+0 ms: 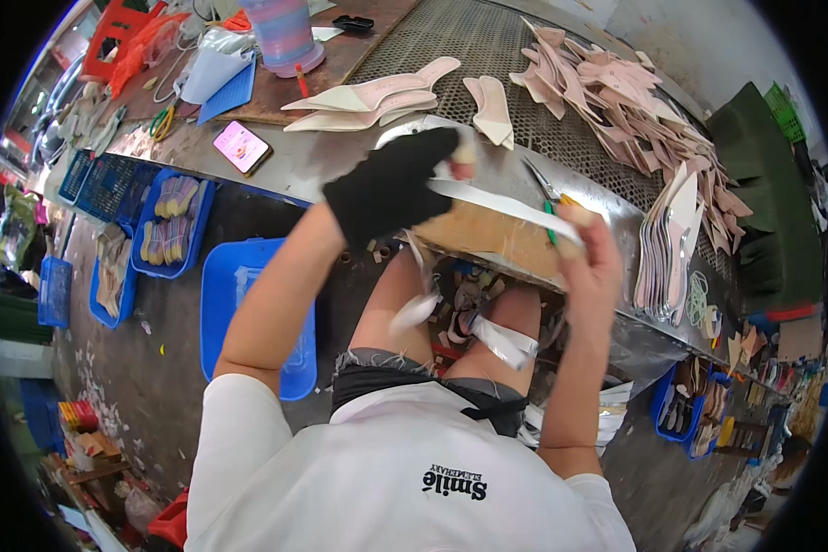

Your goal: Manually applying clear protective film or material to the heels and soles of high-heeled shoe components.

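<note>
A narrow white strip (506, 204) is stretched between my hands above the table's near edge. My left hand (386, 187), in a black glove with fingertips showing, is closed on its left end. The bare right hand (587, 247) pinches the other end between thumb and fingers. Just beyond the right hand, a pair of scissors (545, 187) lies on the metal tabletop. Pale pink and white pointed insole pieces (368, 99) lie beyond my left hand, with a smaller pair (492, 109) to their right. More white strips (504, 343) hang loosely over my legs.
A large heap of insole pieces (616, 92) covers the mesh surface at far right, near a neat stack (664, 248). A phone (242, 147), yellow-handled scissors (163, 123) and a plastic jug (285, 37) occupy the left side. Below stand a blue tub (219, 299) and filled bins (170, 225).
</note>
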Tool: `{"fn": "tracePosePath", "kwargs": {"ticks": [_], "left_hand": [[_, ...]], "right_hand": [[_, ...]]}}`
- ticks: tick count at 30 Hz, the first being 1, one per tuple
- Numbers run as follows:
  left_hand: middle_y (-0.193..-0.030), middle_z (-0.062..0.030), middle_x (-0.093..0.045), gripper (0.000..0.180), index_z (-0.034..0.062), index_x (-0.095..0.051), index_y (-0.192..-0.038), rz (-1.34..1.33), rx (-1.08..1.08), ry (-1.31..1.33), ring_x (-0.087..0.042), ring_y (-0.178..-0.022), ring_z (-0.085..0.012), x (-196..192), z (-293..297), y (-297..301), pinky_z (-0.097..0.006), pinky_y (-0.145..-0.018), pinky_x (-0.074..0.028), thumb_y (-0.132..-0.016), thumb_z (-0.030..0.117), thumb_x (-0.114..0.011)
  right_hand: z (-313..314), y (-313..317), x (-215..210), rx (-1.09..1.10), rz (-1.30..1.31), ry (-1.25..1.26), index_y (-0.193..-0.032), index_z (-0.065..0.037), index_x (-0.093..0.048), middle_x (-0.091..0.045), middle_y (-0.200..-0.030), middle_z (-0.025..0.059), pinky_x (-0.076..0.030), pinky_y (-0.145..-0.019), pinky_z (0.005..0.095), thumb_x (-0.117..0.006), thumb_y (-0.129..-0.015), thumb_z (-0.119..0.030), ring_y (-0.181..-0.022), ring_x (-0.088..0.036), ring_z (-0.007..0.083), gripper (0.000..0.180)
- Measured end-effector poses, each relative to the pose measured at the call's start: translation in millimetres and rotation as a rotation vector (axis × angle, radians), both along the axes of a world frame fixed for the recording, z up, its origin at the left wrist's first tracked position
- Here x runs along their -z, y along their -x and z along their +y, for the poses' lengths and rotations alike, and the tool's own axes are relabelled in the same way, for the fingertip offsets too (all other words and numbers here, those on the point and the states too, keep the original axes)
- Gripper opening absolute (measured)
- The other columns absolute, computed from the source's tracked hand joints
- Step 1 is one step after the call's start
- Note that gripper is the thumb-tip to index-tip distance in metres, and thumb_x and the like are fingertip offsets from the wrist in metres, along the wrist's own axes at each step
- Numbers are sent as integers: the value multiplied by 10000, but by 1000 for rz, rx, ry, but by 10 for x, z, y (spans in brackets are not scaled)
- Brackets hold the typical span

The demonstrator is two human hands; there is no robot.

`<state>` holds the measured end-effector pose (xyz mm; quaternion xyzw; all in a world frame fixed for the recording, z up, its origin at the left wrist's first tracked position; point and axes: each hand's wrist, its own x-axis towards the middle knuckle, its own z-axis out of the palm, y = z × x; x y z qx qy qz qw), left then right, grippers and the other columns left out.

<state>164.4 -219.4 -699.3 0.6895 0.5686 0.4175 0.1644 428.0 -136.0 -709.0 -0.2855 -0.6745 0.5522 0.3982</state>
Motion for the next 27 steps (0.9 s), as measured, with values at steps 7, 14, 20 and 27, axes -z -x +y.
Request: {"fn": "tracePosePath", "kwargs": {"ticks": [7,14,20,27], "left_hand": [[-822,10,-576,106,45,-599,-858,-394,-66,158,-540,-775,-74,-50,-669,848,-226,-697,-447,-771,40,-660],[-831,-27,-613,103,26,-602,-844,-454,-194,168,-563,-775,-99,-372,-883,921,-242,-711,-454,-758,-6,-648],[-917,-62,-579,153,34,-577,-812,-618,-41,-220,-562,-878,-172,-234,-583,567,-281,-829,-435,-685,15,-660],[-959,-67,-560,143,41,-587,-763,-707,320,-97,-536,-892,-182,-41,53,-267,-277,-831,-415,-645,20,-664]], "right_hand": [[305,-484,445,213,-54,162,-1032,-55,-594,-404,-647,-83,-212,-420,167,-556,-923,-162,-495,-309,-14,157],[130,-702,956,248,-227,363,-912,-52,-577,-406,-629,-67,-230,-413,188,-557,-925,-183,-485,-332,0,133],[-79,-854,1116,-223,-785,-300,-978,-18,-589,-570,-828,45,-449,-653,326,-659,-789,-185,-735,-546,181,261],[39,150,135,-314,104,194,-1195,41,-514,-610,-1104,73,-426,-899,308,-724,-766,-218,-1012,-576,181,543]]}}
